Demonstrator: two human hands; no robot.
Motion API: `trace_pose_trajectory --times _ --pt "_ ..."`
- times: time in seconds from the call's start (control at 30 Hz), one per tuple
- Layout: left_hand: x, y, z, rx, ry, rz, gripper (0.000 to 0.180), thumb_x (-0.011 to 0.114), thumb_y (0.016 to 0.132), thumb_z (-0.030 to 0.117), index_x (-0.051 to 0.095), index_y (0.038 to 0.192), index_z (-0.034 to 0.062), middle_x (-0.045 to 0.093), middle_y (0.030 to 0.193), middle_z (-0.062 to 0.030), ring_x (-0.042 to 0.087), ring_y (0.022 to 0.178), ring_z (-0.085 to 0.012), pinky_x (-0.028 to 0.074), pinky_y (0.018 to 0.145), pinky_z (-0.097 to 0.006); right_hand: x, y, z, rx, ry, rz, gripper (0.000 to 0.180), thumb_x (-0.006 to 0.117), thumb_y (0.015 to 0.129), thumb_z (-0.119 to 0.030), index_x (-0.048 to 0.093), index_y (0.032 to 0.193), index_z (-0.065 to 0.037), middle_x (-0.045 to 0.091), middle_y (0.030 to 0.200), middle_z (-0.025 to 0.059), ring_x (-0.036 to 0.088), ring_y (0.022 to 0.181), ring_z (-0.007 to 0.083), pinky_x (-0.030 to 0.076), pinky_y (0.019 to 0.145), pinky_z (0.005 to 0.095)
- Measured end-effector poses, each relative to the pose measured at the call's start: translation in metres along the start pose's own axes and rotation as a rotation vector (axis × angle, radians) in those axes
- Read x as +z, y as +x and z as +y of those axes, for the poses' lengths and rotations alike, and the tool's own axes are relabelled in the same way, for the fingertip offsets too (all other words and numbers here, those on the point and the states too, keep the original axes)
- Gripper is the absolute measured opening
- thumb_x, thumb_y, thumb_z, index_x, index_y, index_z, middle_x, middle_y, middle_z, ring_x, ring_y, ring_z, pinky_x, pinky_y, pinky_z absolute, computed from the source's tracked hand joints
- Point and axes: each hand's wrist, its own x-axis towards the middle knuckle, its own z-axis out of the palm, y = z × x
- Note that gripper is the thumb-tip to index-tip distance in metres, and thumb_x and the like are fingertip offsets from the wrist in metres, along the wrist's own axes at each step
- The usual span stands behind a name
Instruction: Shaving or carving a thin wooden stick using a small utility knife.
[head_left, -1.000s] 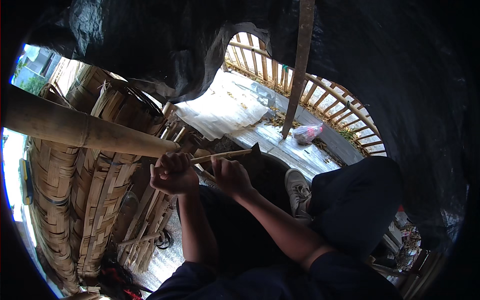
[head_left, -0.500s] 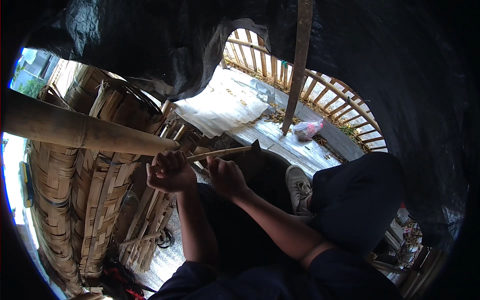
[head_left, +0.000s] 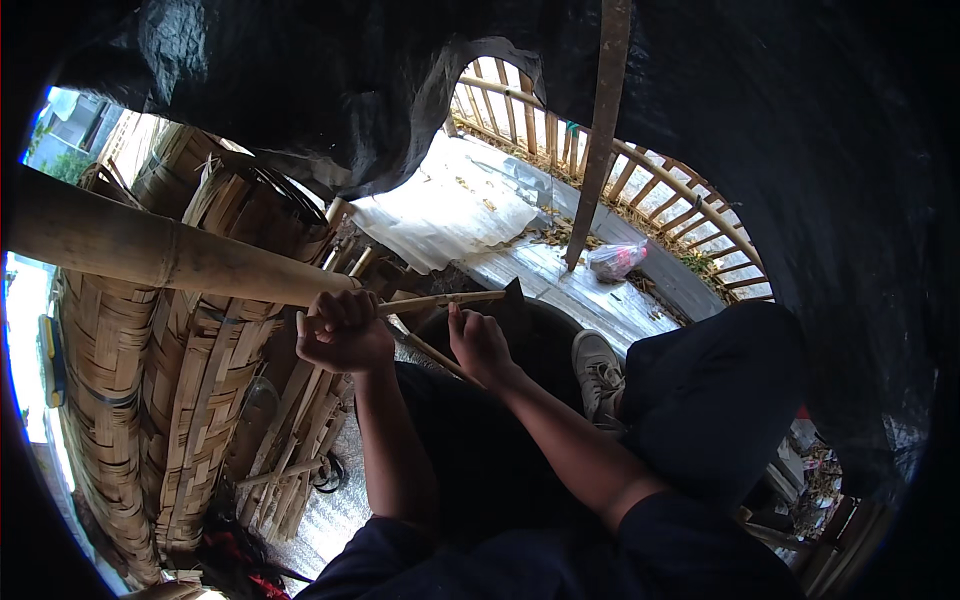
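My left hand (head_left: 345, 332) is closed in a fist by the end of a thick bamboo pole. A slim wooden-handled tool (head_left: 440, 299) runs into that fist, and its dark, flat, pointed head (head_left: 515, 300) lies to the right. My right hand (head_left: 481, 347) is closed, thumb up, below the handle and apart from my left hand. Whatever its fingers hold is hidden. A thin bamboo stick (head_left: 432, 353) slants from near my left hand down to the underside of my right hand. Beyond them stands a dark round tub (head_left: 560, 318), partly in shadow.
The bamboo pole (head_left: 200, 258) crosses from the left, over rolled woven bamboo mats (head_left: 110, 380). An upright wooden post (head_left: 600, 140) stands ahead, near a plastic bag (head_left: 617, 261). Black sheeting (head_left: 260, 90) hangs overhead. My shoe (head_left: 597, 365) is beside the tub.
My right hand has moved to the right, away from my left hand, uncovering more of the thin bamboo stick. My left hand has shifted only slightly upward.
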Motion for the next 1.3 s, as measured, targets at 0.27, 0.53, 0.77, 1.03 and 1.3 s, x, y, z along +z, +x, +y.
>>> trace_pose_trajectory --times 0.27,0.53,0.77,1.03,1.3 --pt "-0.002 0.001 0.004 -0.003 0.018 -0.021 0.040 0.035 0.083 0.041 0.025 0.054 0.0142 0.017 0.046 0.0014 0.012 0.041 -0.0110 0.014 0.041 -0.028 -0.011 -0.005 -0.025 0.113 0.089 -0.050 0.056 0.028 0.097 -0.039 0.062 0.078 0.002 0.062 0.075 0.0279 0.061 0.080 0.0447 0.049 0.077 0.0517" --pt "-0.008 0.000 0.002 -0.015 -0.007 -0.032 0.039 0.034 0.082 0.040 0.025 0.054 0.0141 0.017 0.046 0.0016 0.012 0.041 -0.0109 0.014 0.041 -0.028 0.002 -0.004 -0.030 0.068 0.115 -0.003 0.055 0.030 0.097 -0.036 0.062 0.075 0.003 0.061 0.071 0.0279 0.061 0.077 0.0445 0.049 0.074 0.0517" --pt "0.000 0.001 0.001 -0.016 0.017 0.039 0.038 0.035 0.081 0.040 0.025 0.054 0.0144 0.016 0.047 0.0018 0.013 0.041 -0.0106 0.013 0.041 -0.028 0.014 0.003 0.041 0.198 -0.083 0.004 0.051 0.035 0.097 -0.033 0.060 0.073 0.004 0.062 0.075 0.0272 0.063 0.076 0.0409 0.053 0.066 0.0467" --pt "0.007 0.003 0.000 0.007 0.058 0.066 0.037 0.035 0.080 0.039 0.023 0.054 0.0152 0.014 0.046 0.0023 0.010 0.041 -0.0100 0.012 0.041 -0.028 0.019 0.007 0.016 -0.050 0.028 0.147 0.054 0.033 0.097 -0.034 0.060 0.068 0.003 0.061 0.068 0.0266 0.062 0.072 0.0430 0.051 0.067 0.0493" --pt "-0.002 0.003 0.006 0.040 0.074 0.137 0.040 0.034 0.083 0.041 0.023 0.055 0.0147 0.014 0.045 0.0027 0.009 0.040 -0.0099 0.013 0.041 -0.028 0.012 -0.003 -0.039 0.042 0.186 -0.009 0.054 0.031 0.097 -0.037 0.061 0.077 0.004 0.061 0.073 0.0286 0.061 0.078 0.0440 0.050 0.073 0.0503"
